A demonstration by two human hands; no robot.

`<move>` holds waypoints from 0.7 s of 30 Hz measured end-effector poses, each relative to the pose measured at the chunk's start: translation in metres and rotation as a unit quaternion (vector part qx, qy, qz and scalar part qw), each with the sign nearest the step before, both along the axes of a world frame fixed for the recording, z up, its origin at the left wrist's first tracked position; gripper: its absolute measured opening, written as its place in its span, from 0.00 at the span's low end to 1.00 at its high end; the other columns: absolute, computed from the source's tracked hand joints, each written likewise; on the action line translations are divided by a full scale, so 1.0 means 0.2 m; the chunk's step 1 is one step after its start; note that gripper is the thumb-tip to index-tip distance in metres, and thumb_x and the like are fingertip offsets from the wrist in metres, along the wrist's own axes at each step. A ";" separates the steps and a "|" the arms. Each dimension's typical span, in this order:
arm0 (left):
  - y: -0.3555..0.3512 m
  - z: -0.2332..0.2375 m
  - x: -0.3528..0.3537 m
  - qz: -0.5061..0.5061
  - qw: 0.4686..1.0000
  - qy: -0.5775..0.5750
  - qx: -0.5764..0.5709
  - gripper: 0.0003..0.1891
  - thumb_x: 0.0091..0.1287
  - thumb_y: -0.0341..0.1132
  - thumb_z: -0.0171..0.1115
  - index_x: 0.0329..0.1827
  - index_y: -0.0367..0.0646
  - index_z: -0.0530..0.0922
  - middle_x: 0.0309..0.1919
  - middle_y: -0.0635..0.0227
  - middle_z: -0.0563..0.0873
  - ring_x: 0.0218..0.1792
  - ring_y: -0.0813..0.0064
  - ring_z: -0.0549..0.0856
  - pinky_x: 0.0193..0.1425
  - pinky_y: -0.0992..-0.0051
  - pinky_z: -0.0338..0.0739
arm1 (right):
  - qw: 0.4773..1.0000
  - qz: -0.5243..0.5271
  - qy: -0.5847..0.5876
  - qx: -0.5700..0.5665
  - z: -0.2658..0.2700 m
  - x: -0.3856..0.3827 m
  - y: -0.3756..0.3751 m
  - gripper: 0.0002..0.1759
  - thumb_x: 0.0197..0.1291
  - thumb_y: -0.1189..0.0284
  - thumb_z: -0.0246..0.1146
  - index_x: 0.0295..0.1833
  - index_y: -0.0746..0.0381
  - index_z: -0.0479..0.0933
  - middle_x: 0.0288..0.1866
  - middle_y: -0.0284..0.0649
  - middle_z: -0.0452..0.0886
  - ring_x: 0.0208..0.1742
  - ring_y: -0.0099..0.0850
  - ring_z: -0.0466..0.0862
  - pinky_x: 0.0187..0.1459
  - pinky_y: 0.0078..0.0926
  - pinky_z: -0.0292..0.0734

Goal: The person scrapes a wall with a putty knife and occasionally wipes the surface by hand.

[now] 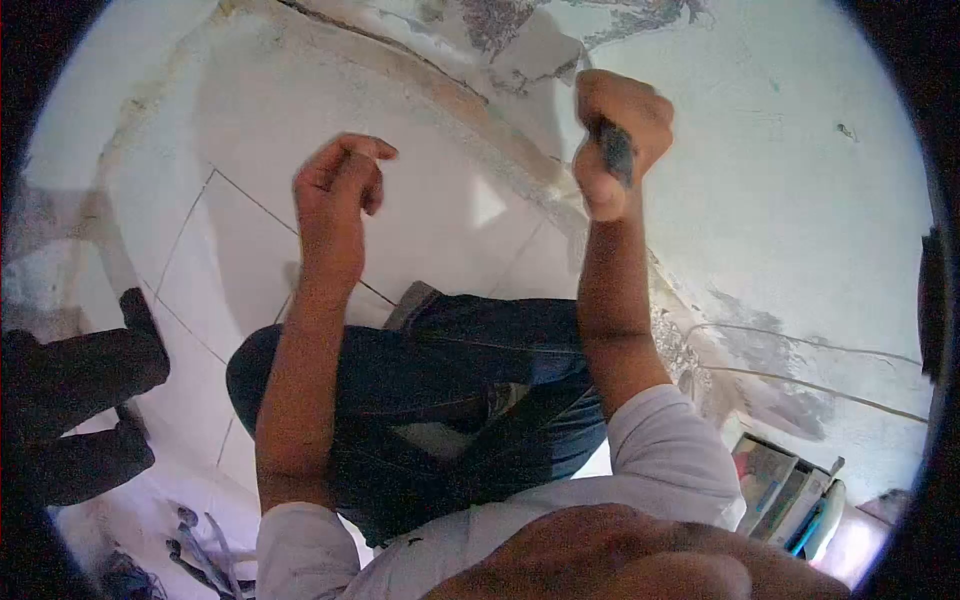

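Observation:
My right hand point(625, 140) is raised at the upper right, wrapped round a dark tool handle point(616, 152). The tool's working end lies beyond my fist, close to the peeling wall point(535, 50), and I cannot make out its kind. At the upper left my left hand point(345, 175) hangs in the air over the pale tiled floor point(440, 235). Its fingers are loosely bent and somewhat apart, with nothing visible in them.
My crossed legs in dark jeans point(480, 350) fill the middle. A cracked, stained wall base point(440, 85) runs diagonally past both hands. Thin cables point(810, 385) cross the right wall above a box of items point(785, 490). Dark clothed legs point(90, 380) are at the left.

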State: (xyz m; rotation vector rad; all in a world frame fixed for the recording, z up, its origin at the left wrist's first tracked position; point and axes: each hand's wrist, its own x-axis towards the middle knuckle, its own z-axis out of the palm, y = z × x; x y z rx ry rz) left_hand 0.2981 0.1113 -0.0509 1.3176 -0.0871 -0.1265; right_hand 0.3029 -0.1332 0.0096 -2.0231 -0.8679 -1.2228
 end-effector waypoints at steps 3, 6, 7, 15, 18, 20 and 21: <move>0.04 0.01 0.05 0.034 0.999 0.002 -0.034 0.11 0.70 0.35 0.55 0.35 0.39 0.81 0.17 0.78 0.69 0.19 0.87 0.64 0.25 0.82 0.58 | 0.990 0.114 -0.075 0.039 0.05 -0.01 0.07 0.18 0.65 0.73 0.60 0.21 0.67 0.69 0.15 0.38 0.66 0.15 0.29 0.68 0.19 0.24 0.64; 0.09 -0.01 0.07 0.070 0.997 0.013 -0.024 0.10 0.70 0.35 0.55 0.35 0.39 0.81 0.17 0.78 0.69 0.20 0.87 0.63 0.25 0.82 0.57 | 0.989 0.055 -0.127 0.060 0.03 0.02 0.07 0.18 0.66 0.73 0.60 0.22 0.67 0.68 0.15 0.37 0.68 0.14 0.27 0.66 0.17 0.25 0.59; 0.09 -0.01 0.06 0.071 0.997 0.017 -0.030 0.10 0.70 0.35 0.55 0.35 0.39 0.81 0.17 0.78 0.69 0.20 0.87 0.63 0.25 0.82 0.57 | 0.989 0.130 0.000 0.069 0.01 0.07 0.06 0.18 0.65 0.73 0.61 0.22 0.67 0.69 0.15 0.37 0.69 0.14 0.26 0.65 0.16 0.25 0.57; 0.06 -0.05 0.06 0.061 0.998 0.006 -0.034 0.10 0.70 0.36 0.55 0.37 0.40 0.82 0.17 0.79 0.69 0.20 0.88 0.63 0.25 0.82 0.57 | 0.998 0.012 0.033 -0.059 -0.01 0.01 0.00 0.24 0.59 0.55 0.63 0.24 0.66 0.73 0.16 0.36 0.70 0.15 0.26 0.69 0.21 0.21 0.66; 0.08 -0.03 0.08 0.071 0.997 -0.012 -0.029 0.10 0.70 0.35 0.56 0.37 0.41 0.82 0.17 0.79 0.69 0.20 0.88 0.63 0.25 0.82 0.58 | 0.994 0.067 -0.073 0.045 0.04 -0.03 0.08 0.27 0.64 0.53 0.59 0.23 0.66 0.69 0.16 0.34 0.68 0.16 0.27 0.68 0.20 0.26 0.66; 0.07 -0.04 0.08 0.067 0.996 -0.017 -0.048 0.10 0.70 0.35 0.56 0.36 0.40 0.83 0.17 0.79 0.70 0.20 0.88 0.63 0.25 0.82 0.57 | 0.997 0.066 -0.031 0.015 -0.02 0.04 0.03 0.31 0.62 0.47 0.58 0.23 0.66 0.68 0.15 0.35 0.67 0.15 0.26 0.67 0.20 0.24 0.63; 0.06 -0.04 0.07 0.065 0.996 -0.017 -0.053 0.10 0.70 0.35 0.56 0.36 0.40 0.83 0.17 0.79 0.70 0.20 0.88 0.63 0.25 0.82 0.57 | 0.998 0.049 0.013 -0.047 -0.02 0.06 0.00 0.33 0.61 0.44 0.57 0.24 0.66 0.69 0.15 0.35 0.66 0.15 0.26 0.66 0.19 0.23 0.61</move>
